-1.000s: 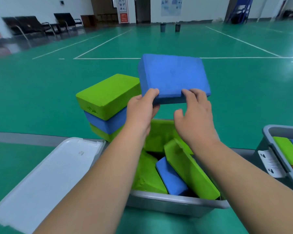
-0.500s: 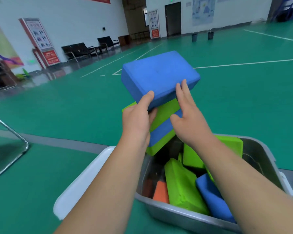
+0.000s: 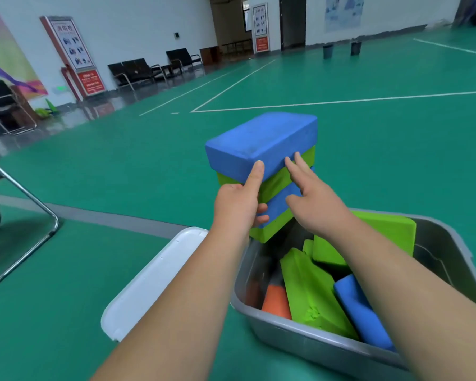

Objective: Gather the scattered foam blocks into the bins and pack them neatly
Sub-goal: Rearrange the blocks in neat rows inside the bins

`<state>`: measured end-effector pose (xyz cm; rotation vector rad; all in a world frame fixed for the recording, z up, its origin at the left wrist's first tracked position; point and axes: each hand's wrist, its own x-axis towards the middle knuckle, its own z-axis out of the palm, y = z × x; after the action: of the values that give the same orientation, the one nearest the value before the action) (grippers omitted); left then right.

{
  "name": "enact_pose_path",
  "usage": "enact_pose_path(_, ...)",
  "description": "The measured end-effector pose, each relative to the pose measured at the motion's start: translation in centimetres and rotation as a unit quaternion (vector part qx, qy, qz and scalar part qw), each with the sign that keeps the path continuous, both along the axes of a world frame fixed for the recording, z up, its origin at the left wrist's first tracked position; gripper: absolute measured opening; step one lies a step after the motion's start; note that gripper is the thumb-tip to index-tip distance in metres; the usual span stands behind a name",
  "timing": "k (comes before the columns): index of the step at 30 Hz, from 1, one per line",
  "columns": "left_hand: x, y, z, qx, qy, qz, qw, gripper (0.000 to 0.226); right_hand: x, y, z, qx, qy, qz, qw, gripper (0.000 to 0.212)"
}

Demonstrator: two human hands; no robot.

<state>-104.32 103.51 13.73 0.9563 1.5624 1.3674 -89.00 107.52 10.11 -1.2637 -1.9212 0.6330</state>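
A blue foam block (image 3: 261, 138) lies on top of a stack of a green block (image 3: 275, 180), a blue block (image 3: 280, 202) and a green block (image 3: 270, 229) at the far left corner of the grey bin (image 3: 313, 345). My left hand (image 3: 238, 204) rests against the stack's near side, thumb up on the top blue block, fingers curled on the lower blue one. My right hand (image 3: 316, 202) touches the top block's lower edge with spread fingers. Inside the bin lie green blocks (image 3: 311, 292), a blue block (image 3: 360, 306) and an orange block (image 3: 276, 301), tilted and jumbled.
A white bin lid (image 3: 154, 281) lies on the green floor just left of the bin. A metal chair frame (image 3: 25, 204) stands at the far left. Black benches (image 3: 138, 70) and signboards line the back wall.
The blue block came down from mid-air onto the stack of three. My fingers have loosened from gripping it to just touching. The view has swung left.
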Motion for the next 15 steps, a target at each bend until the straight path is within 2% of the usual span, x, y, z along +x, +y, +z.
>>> enact_pose_path(4, -0.1, -0.4, -1.5, -0.024, 0.05, -0.054, 0.997, 0.051, 1.2, -0.3, -0.3, -0.013, -0.003, -0.036, 0.999, 0.071)
enact_pose_path(7, 0.1, -0.5, -3.3, -0.087, 0.069, -0.142, 0.984, 0.048, 2.9, -0.6, -0.9, -0.027, -0.028, -0.068, 0.997, 0.062)
enact_pose_path(11, 1.9, -0.1, -6.8, -0.139, 0.098, -0.252, 0.953, 0.025, 5.8, -1.6, -1.9, -0.064, -0.111, -0.115, 0.985, 0.045)
enact_pose_path(15, 4.6, 0.8, -9.6, -0.18, 0.127, -0.301, 0.928, 0.027, 8.8, -2.7, -3.1, -0.125, -0.183, -0.137, 0.965, 0.037)
